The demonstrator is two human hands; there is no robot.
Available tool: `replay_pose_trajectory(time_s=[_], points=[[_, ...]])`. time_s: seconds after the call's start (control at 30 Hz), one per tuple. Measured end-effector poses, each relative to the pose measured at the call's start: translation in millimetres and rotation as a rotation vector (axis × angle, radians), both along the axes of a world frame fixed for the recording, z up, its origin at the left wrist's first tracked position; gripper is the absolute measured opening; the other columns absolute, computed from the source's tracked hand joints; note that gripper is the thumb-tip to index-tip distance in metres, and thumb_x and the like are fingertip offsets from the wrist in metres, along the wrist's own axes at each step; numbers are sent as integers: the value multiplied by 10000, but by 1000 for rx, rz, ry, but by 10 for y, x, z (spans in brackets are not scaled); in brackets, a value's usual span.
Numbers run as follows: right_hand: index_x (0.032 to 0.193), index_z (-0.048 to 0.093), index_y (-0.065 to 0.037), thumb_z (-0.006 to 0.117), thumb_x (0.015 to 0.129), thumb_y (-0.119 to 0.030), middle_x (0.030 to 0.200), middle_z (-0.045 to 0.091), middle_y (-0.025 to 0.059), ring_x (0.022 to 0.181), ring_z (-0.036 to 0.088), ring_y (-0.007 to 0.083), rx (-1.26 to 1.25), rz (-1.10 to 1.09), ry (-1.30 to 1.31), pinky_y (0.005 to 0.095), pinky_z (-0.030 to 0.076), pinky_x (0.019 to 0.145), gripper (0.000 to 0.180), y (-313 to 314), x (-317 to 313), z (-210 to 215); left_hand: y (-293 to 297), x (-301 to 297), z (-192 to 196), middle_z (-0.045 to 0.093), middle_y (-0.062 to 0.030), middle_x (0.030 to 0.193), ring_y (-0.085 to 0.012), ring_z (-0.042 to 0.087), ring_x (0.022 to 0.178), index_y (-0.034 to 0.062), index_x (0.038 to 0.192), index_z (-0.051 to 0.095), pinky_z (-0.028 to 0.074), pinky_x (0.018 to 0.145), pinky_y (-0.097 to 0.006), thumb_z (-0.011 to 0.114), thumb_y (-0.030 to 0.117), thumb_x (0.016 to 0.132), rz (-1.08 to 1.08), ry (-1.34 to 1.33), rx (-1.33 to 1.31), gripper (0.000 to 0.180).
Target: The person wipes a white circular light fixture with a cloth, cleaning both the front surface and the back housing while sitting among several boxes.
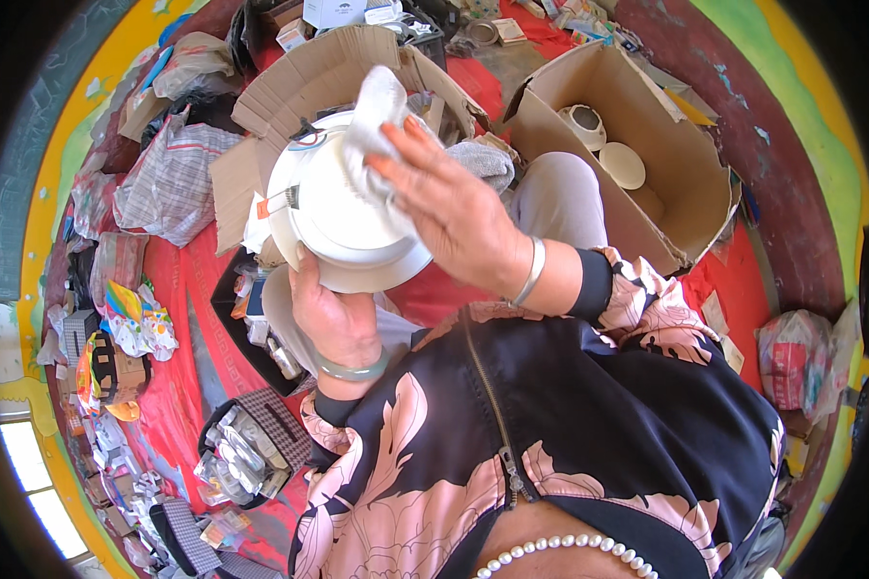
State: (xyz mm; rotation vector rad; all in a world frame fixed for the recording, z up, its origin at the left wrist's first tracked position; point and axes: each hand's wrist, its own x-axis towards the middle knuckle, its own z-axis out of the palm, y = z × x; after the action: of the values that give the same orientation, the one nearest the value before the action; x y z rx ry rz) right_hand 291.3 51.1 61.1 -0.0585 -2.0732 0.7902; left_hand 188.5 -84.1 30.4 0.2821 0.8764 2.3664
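A round white downlight (333,217) is tilted up over my lap, with a spring clip (285,200) and thin wires (309,138) at its left side. My left hand (333,314) grips its lower rim, thumb on the near face. Across the upper right of the downlight lies a white cloth (378,111), pressed there by my right hand (449,207) with its fingers over it. The fingertips of that hand look orange-stained. Behind the downlight stands an open cardboard box (319,68), its contents mostly hidden.
To the right, a second open cardboard box (671,183) holds round white fixtures (623,166). A grey cloth (483,164) lies by my knee. Checked bags (179,179), a dark bin of white packages (246,454) and small boxes crowd the red floor covering (179,338) on the left.
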Motion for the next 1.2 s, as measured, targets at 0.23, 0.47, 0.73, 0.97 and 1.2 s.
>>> replay_pose_trajectory(time_s=[0.23, 0.47, 0.73, 0.97, 1.2], points=[[1193, 548, -54, 602, 820, -132, 1271, 511, 172, 1208, 472, 316, 278, 79, -44, 431, 358, 1021, 385, 7, -74, 98, 21, 79, 49, 449, -134, 1326, -263, 464, 1203, 7, 1345, 354, 366, 1012, -423, 415, 181, 949, 35, 56, -96, 437], [1200, 546, -45, 587, 829, -135, 1264, 513, 182, 1219, 459, 329, 278, -48, -100, 435, 353, 1016, 384, 20, 85, -83, -32, -122, -100, 451, -134, 1327, -275, 467, 1198, -5, 1345, 348, 368, 1009, -426, 420, 201, 947, -16, -46, -13, 454], [1199, 546, -51, 584, 838, -163, 1273, 508, 174, 1220, 460, 313, 253, -35, -112, 425, 353, 1020, 380, 167, -105, 3, 12, -17, -73, 463, -129, 1316, -271, 476, 1188, 2, 1345, 354, 365, 1012, -421, 445, 192, 941, 17, 36, -69, 455], [1181, 560, -51, 585, 812, -129, 1276, 510, 171, 1209, 474, 315, 359, 73, -74, 418, 358, 1025, 378, -65, 35, -46, -21, -125, -53, 482, -132, 1301, -258, 490, 1178, 8, 1318, 388, 376, 1013, -408, 447, 182, 944, 27, -73, -73, 417], [1061, 620, 28, 562, 890, -101, 908, 668, 74, 769, 589, 76, -683, -39, 39, 245, 493, 685, 222, 877, -166, 88, -145, -191, -167, 483, -173, 1278, -267, 502, 1161, -67, 1272, 399, 423, 991, -416, 343, 142, 976, -159, -133, 108, 367]])
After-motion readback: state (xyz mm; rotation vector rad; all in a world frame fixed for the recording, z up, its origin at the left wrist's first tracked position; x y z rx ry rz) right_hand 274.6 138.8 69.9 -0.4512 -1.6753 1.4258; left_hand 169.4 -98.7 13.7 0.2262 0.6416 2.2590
